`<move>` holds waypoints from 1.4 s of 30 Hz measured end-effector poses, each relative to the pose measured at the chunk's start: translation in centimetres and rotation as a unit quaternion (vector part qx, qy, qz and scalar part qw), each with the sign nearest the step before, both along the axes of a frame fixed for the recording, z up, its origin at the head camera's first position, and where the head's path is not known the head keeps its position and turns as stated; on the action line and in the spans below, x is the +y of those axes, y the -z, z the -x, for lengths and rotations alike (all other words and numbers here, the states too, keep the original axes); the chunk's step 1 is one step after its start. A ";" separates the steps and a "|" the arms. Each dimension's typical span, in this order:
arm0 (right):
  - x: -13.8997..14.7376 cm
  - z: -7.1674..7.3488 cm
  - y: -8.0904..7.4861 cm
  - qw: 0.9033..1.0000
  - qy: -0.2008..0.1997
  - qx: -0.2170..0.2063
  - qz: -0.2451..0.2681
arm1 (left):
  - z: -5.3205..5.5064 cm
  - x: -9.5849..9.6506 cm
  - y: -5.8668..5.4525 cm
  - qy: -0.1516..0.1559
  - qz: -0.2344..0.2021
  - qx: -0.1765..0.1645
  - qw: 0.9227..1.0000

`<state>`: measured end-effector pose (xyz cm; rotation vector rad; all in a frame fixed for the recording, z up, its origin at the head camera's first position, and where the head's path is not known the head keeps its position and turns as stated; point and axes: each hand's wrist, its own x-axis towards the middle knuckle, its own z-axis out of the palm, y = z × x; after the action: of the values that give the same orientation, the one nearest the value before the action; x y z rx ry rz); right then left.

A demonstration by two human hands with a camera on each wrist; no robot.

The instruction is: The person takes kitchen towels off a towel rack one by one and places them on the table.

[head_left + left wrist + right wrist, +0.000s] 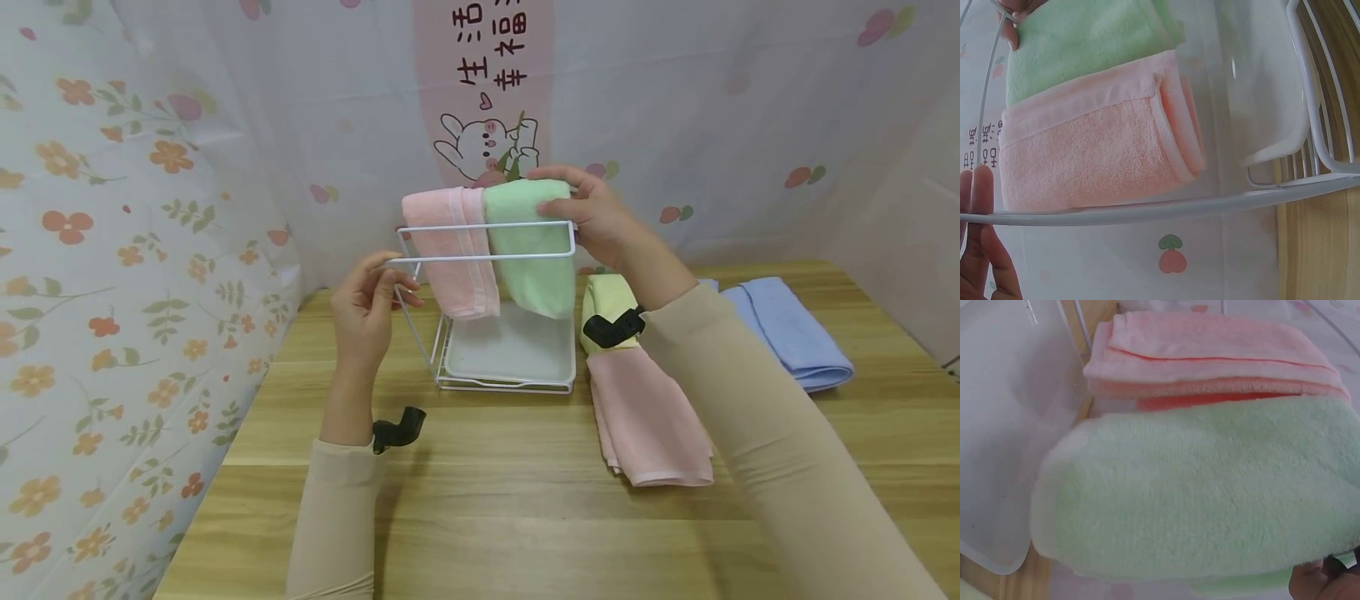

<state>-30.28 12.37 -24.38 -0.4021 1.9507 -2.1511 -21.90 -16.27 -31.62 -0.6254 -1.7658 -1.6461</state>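
A white wire rack (480, 258) stands on the table with two folded towels draped over its upper rails. The pink towel (453, 250) hangs on the left, and beside it the green towel (531, 250) hangs on the right. My left hand (367, 300) grips the rack's upper left corner, with fingers and thumb around the bar (1085, 217). At the upper right end, my right hand (592, 212) holds the green towel's top edge between thumb and fingers. In the right wrist view the green towel (1197, 494) covers most of that hand.
Low in the rack sits a white tray (510, 346). Right of the rack, a yellow towel (609, 296) lies above a second pink towel (648, 417). A folded blue towel (795, 329) lies farther right. Patterned cloth (712, 125) hangs behind the wooden table (525, 500).
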 end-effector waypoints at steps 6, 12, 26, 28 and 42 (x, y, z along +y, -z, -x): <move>-0.1 0.2 0.5 0.998 0.045 0.054 0.004 | 0.1 0.0 0.2 -0.004 -0.002 -0.006 1.000; 0.0 -0.1 0.3 0.988 0.079 0.127 -0.037 | 0.0 0.0 0.1 -0.009 0.010 -0.005 1.000; 0.5 -1.0 -0.4 0.932 0.189 0.216 -0.222 | 0.0 0.1 0.0 -0.015 0.016 0.004 1.000; 0.5 -1.0 -0.3 0.937 0.180 0.226 -0.197 | 0.0 0.1 0.1 -0.015 0.015 0.003 1.000; 0.2 -0.7 0.1 0.948 0.146 0.285 0.002 | 0.1 0.1 0.1 -0.007 0.017 0.008 1.000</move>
<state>-29.62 12.57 -24.50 -0.8676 2.4347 -2.4120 -21.96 -16.17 -31.69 -0.6389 -1.7851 -1.6002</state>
